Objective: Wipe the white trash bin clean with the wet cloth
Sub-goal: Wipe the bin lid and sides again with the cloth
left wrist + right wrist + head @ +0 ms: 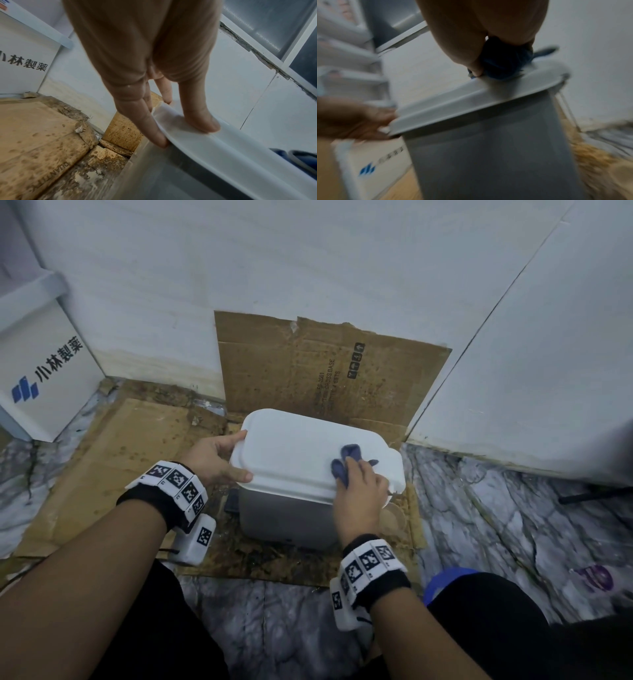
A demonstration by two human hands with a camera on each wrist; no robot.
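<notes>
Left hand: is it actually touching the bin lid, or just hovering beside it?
Touching. The left wrist view shows the left hand pinching the lid edge, thumb on top and a finger pressed under the rim.

My white bin (pixel 291 460), my blue cloth (pixel 346 463), stained brown cardboard (pixel 102 460), grey-veined marble floor (pixel 496 501).

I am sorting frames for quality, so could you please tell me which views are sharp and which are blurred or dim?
Head view: evenly lit and fairly sharp, wide-angle bending at the edges. Left wrist view: fingers on the white plastic bin lid fairly crisp. Right wrist view: dim and motion-smeared around the crumpled blue cloth.
</notes>
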